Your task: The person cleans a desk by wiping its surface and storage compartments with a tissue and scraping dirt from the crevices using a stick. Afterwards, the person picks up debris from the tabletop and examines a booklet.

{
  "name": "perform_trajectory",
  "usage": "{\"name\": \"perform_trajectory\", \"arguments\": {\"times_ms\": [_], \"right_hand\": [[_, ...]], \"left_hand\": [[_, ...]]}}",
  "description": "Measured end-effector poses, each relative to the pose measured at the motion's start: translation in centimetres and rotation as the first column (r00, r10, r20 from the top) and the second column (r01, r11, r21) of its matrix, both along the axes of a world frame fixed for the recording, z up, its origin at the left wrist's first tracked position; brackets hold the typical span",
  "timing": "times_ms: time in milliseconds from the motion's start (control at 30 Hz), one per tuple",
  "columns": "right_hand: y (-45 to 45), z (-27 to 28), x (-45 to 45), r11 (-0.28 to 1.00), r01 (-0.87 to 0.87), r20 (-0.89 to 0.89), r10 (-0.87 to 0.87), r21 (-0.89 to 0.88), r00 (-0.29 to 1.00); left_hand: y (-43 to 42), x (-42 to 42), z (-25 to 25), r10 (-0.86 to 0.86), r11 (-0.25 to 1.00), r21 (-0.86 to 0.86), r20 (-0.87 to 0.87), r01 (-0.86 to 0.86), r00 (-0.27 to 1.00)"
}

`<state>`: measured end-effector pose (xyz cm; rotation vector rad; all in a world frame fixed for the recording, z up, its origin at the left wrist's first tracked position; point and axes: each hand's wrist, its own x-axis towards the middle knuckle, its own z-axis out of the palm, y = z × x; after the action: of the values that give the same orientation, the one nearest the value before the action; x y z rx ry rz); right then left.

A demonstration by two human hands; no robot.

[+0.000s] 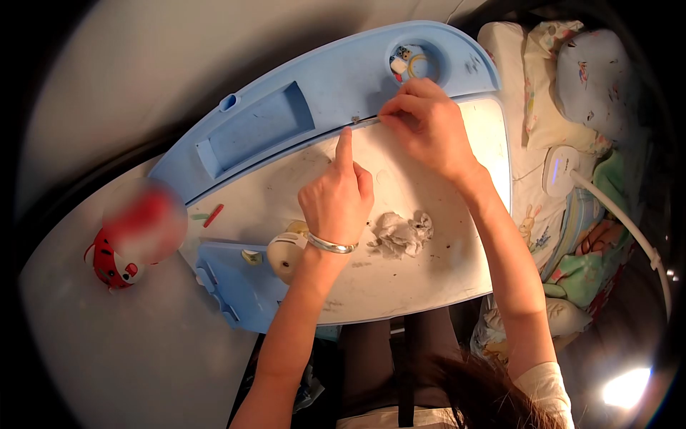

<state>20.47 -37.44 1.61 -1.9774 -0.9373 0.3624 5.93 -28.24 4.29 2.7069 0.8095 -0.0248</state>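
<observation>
My left hand (pixel 334 204), wearing a silver bangle (pixel 332 247), has its index finger stretched out to the seam along the blue tray (pixel 336 71); its other fingers are curled and no object shows in it. A small brownish bit (pixel 355 120) lies just beyond that fingertip. My right hand (pixel 429 129) is pinched at the same seam, to the right. Whatever sits between its thumb and finger is too small to make out. Below the hands, a crumpled white tissue (pixel 404 234) rests on the white tabletop (pixel 457 264).
A round cup recess (pixel 432 64) holds small beads and a yellow ring. Near my left wrist is a round cream-coloured object (pixel 286 256). A red clip-like piece (pixel 213 215) lies at left, near a red-and-white toy (pixel 118 264). A lamp's white arm (pixel 622 214) curves at right.
</observation>
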Motion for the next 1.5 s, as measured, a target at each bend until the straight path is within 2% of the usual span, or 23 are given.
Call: {"name": "perform_trajectory", "arguments": {"times_ms": [67, 267, 367, 467, 567, 867, 967, 1067, 1167, 1367, 1500], "right_hand": [[0.3, 0.0, -0.2, 1.0, -0.008, 0.086, 0.009, -0.019, 0.996], [0.5, 0.3, -0.3, 0.998, -0.003, 0.081, 0.008, -0.058, 0.997], [0.5, 0.2, -0.3, 1.0, 0.007, 0.025, -0.006, -0.029, 1.0], [0.5, 0.1, -0.3, 1.0, 0.011, 0.015, -0.01, -0.029, 1.0], [0.6, 0.2, -0.3, 1.0, 0.014, 0.005, -0.014, -0.024, 1.0], [0.6, -0.1, -0.3, 0.999, 0.039, -0.009, -0.039, -0.006, 0.999], [0.5, 0.1, -0.2, 0.999, 0.036, -0.029, -0.036, -0.009, 0.999], [0.5, 0.1, -0.1, 0.997, 0.069, -0.132, -0.066, 0.019, 0.989], [0.5, 0.2, 0.2, 0.998, 0.069, -0.128, -0.068, 0.001, 0.989], [0.2, 0.4, 0.7, 0.993, 0.093, -0.25, -0.074, 0.066, 0.965], [-0.3, 0.6, 0.9, 0.995, 0.096, -0.273, -0.083, 0.034, 0.958]], "left_hand": [[0.0, 0.0, 0.0, 0.012, 1.0, -0.019, -0.001, -0.012, 1.0], [0.0, -0.1, -0.1, 0.04, 0.999, -0.027, 0.015, -0.04, 0.999], [0.4, 0.5, 0.3, 0.09, 0.995, -0.066, 0.184, -0.079, 0.979], [1.6, 1.4, 0.0, -0.007, 0.997, 0.072, 0.279, -0.014, 0.96], [3.2, 1.9, -0.6, -0.09, 0.994, 0.08, 0.247, 0.072, 0.965], [5.0, 2.9, -0.6, -0.099, 0.983, -0.114, 0.31, 0.141, 0.945], [5.4, 3.2, -0.6, -0.133, 0.974, -0.131, 0.318, 0.182, 0.939], [5.9, 3.2, -1.0, -0.148, 0.966, -0.151, 0.339, 0.209, 0.929], [6.2, 3.3, -1.0, -0.171, 0.961, -0.146, 0.355, 0.235, 0.919], [6.2, 3.9, -1.9, -0.179, 0.951, -0.162, 0.404, 0.263, 0.897], [6.3, 4.2, -2.0, -0.216, 0.945, -0.136, 0.429, 0.299, 0.877]]}}
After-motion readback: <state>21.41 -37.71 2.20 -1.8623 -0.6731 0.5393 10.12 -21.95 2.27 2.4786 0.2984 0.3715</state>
